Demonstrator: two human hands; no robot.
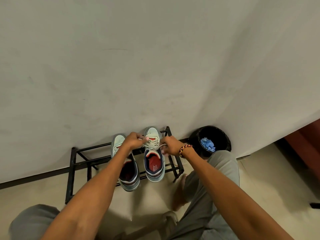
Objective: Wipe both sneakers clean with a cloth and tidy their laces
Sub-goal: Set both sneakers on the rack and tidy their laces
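A black metal rack [73, 163] stands on the pale floor [270, 179] against a plain grey wall [121, 66]. To the right of the rack, in the corner, there is a round black bin [223, 134] with crumpled blue material [207, 144] inside. At the far right, a dark red-brown piece of furniture [306, 134] is partly visible.
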